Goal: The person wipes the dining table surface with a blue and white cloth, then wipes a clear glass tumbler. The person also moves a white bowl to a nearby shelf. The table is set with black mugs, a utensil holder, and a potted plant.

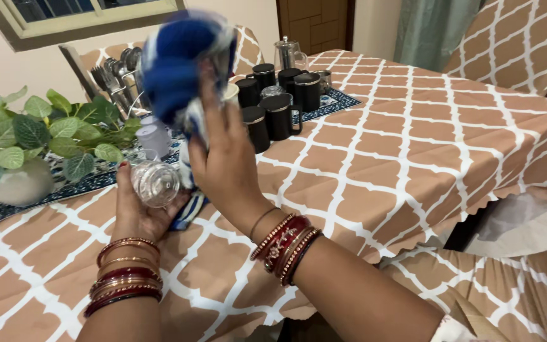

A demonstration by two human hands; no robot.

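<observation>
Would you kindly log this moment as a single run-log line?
left hand: holds clear glass | right hand: grips blue-and-white cloth, blurred | behind: black mugs, cutlery holder, leafy plant

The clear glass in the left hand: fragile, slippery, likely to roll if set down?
The clear glass is probably fragile, being thin and transparent. It looks smooth, so likely slippery. Lying sideways in the left hand, its round body would probably roll.
</observation>
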